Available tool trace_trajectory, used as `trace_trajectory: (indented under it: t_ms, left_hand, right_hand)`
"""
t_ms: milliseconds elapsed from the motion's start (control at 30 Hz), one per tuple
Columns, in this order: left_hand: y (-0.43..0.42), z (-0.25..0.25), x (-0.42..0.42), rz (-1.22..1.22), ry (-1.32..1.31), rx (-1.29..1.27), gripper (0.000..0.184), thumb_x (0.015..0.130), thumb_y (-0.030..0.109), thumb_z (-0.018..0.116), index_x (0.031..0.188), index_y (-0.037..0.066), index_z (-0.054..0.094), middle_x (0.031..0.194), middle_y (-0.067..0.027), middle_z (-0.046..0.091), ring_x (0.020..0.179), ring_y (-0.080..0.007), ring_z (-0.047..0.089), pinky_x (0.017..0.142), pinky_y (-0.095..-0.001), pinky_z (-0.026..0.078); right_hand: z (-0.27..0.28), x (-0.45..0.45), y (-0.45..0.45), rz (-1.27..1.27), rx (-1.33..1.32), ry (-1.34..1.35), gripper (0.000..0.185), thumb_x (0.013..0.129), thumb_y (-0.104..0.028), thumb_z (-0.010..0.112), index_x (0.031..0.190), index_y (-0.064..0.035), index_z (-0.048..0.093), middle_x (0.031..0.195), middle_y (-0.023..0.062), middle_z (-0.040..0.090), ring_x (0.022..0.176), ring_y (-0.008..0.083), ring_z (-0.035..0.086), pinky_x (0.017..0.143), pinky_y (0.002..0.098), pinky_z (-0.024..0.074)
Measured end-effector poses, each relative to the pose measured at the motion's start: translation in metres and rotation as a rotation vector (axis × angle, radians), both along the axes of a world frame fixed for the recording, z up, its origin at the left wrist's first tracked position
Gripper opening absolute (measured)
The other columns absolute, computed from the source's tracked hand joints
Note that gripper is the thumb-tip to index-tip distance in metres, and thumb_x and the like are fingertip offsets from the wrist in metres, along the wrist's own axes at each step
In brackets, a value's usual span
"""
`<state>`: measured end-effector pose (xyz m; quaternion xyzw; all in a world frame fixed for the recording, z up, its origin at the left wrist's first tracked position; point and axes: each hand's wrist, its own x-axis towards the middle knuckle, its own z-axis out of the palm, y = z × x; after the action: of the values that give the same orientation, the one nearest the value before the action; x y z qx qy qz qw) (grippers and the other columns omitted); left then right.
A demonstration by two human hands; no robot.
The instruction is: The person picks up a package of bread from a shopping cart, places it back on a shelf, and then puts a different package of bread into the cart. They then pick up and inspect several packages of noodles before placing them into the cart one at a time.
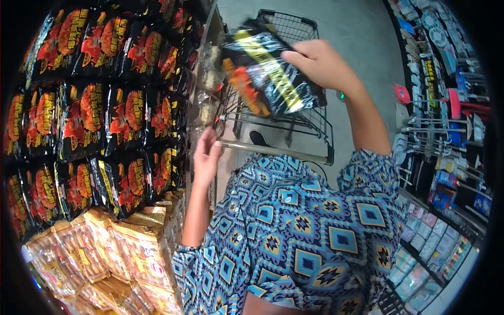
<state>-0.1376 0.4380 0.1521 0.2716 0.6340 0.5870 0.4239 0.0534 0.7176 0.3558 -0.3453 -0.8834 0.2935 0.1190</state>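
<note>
A black glossy packet with a yellow stripe and orange-red print hangs over the wire shopping cart. My right hand grips its right upper edge, thumb on top. Near the left end of the cart's handle bar is my left hand, its fingers apart and nothing in it. Whether it touches the bar I cannot tell. The packet hides much of the cart's basket.
Rows of black packets fill the shelf on the left, above gold-wrapped packs. Clear-wrapped goods line the shelf beside the cart. Hanging goods cover the rack on the right. A dark shoe shows under the bar.
</note>
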Motion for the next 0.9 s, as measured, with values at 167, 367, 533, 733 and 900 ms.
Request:
trace_trajectory:
  t_ms: [167, 367, 533, 733, 900]
  left_hand:
    - [-0.015, -0.032, 0.013, -0.223, 0.509, -0.148, 0.042, 0.093, 0.013, 0.062, 0.132, 0.0, 0.052, 0.129, -0.0139, 0.056, 0.119, -0.0182, 0.052, 0.097, -0.0302, 0.044]
    - [-0.012, -0.012, 0.021, -0.181, 0.512, -0.132, 0.035, 0.091, 0.011, 0.062, 0.124, -0.001, 0.058, 0.125, -0.0167, 0.058, 0.112, -0.0219, 0.057, 0.093, -0.0302, 0.046]
    - [-0.006, -0.001, 0.029, -0.125, 0.29, -0.233, 0.028, 0.092, 0.009, 0.062, 0.118, -0.001, 0.06, 0.113, -0.0142, 0.065, 0.096, -0.0193, 0.063, 0.086, -0.0295, 0.049]
    - [0.011, 0.001, 0.044, -0.125, 0.073, -0.186, 0.026, 0.094, 0.009, 0.06, 0.117, -0.002, 0.061, 0.103, -0.0106, 0.069, 0.093, -0.014, 0.064, 0.084, -0.0277, 0.05]
    - [0.019, 0.005, 0.045, -0.158, 0.104, -0.195, 0.027, 0.094, 0.009, 0.06, 0.118, -0.003, 0.06, 0.1, -0.0108, 0.07, 0.093, -0.0142, 0.065, 0.085, -0.028, 0.051]
  right_hand:
    - [-0.103, 0.028, 0.077, -0.192, 0.081, -0.201, 0.037, 0.091, -0.032, 0.057, 0.082, 0.0029, 0.066, 0.081, 0.0234, 0.065, 0.078, 0.0403, 0.063, 0.074, 0.0457, 0.0495]
    - [-0.198, 0.017, 0.116, -0.379, -0.028, -0.393, 0.037, 0.091, -0.032, 0.056, 0.093, 0.0025, 0.069, 0.096, 0.0268, 0.066, 0.095, 0.0436, 0.063, 0.087, 0.0482, 0.0499]
    - [-0.274, -0.012, 0.111, -0.468, -0.041, -0.216, 0.035, 0.089, -0.03, 0.056, 0.086, 0.0014, 0.07, 0.089, 0.0273, 0.066, 0.091, 0.0436, 0.064, 0.086, 0.0474, 0.05]
    - [-0.325, -0.066, 0.062, -0.605, -0.216, -0.165, 0.036, 0.089, -0.033, 0.058, 0.086, 0.0009, 0.07, 0.089, 0.0266, 0.067, 0.088, 0.0433, 0.065, 0.084, 0.0478, 0.0513]
    - [-0.344, -0.082, 0.052, -0.538, -0.259, -0.338, 0.037, 0.088, -0.032, 0.06, 0.103, 0.0012, 0.069, 0.122, 0.0268, 0.056, 0.1, 0.0432, 0.063, 0.09, 0.0486, 0.0505]
